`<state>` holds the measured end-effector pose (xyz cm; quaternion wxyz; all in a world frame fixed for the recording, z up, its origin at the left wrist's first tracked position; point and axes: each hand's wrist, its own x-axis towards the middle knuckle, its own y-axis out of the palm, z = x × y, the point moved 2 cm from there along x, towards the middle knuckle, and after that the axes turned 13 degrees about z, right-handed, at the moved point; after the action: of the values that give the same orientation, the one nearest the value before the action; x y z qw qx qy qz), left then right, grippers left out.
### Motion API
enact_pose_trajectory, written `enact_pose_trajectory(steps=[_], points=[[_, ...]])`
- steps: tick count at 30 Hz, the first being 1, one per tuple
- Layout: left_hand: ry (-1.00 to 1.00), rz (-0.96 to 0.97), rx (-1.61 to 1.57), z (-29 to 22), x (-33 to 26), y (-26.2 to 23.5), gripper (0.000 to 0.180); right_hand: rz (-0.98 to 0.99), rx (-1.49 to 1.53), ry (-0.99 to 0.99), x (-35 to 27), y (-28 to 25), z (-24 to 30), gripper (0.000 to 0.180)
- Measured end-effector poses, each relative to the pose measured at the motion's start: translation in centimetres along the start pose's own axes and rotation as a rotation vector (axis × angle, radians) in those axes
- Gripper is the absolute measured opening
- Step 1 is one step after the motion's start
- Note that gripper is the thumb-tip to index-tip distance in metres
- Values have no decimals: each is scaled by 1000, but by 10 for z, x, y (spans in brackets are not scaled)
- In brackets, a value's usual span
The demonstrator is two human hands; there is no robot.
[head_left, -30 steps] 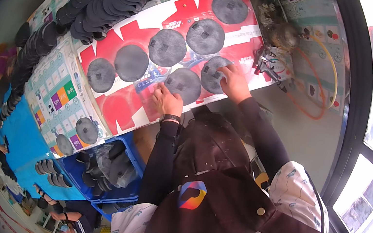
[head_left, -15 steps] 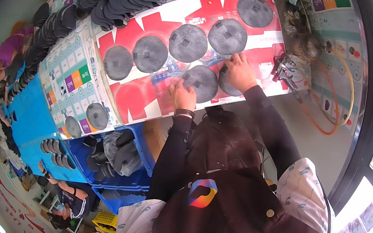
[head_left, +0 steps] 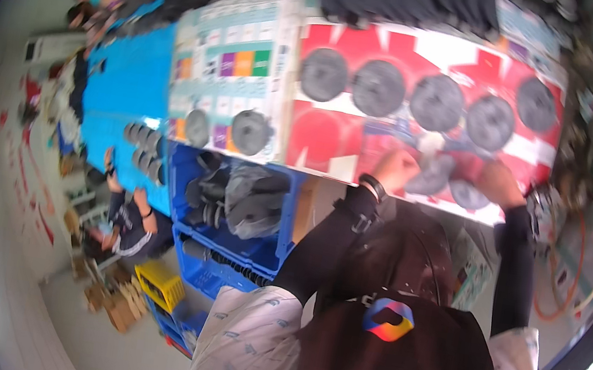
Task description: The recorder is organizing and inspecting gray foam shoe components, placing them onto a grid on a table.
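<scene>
Several dark grey round discs lie on a red-and-white printed board, a row of them along its far side, such as the middle disc [head_left: 437,102]. Close to me, my left hand [head_left: 396,172] is at the left edge of a grey disc [head_left: 433,175], which looks narrower than those in the row. My right hand [head_left: 499,184] is bent beside the upper right of another grey disc [head_left: 470,195]. Motion smears the fingers of both hands, so whether either grips a disc does not show. The board's bare red part [head_left: 320,138] lies left of my hands.
Dark curved pieces [head_left: 413,5] are stacked along the far edge. Two more discs lie on the printed sheet [head_left: 230,88] to the left. Blue crates [head_left: 283,242] holding dark pieces stand below it. Hoses [head_left: 576,271] hang at right. Another person [head_left: 129,224] works at the blue table.
The view has swung, shifting the board rightward in the picture and levelling it. My right hand has gone from on top of the right near disc to its right side; both hands are now blurred.
</scene>
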<state>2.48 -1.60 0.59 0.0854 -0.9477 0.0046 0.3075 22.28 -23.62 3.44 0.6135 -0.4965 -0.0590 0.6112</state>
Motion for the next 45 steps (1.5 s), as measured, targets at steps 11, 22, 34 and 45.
enact_pose_trajectory(steps=[11, 22, 34, 45], points=[[96, -472, -343, 16, -149, -291, 26, -188, 897, 133, -8, -93, 148, 7], [-92, -1432, -390, 323, -258, -610, 19, -181, 1220, -365, 301, -34, 472, 9], [-194, -1373, 385, 355, -222, -598, 11, -523, 700, 95, 436, 98, 460, 18], [24, -1289, -118, 354, -138, -574, 44, -417, 617, 63, 412, 89, 411, 40]])
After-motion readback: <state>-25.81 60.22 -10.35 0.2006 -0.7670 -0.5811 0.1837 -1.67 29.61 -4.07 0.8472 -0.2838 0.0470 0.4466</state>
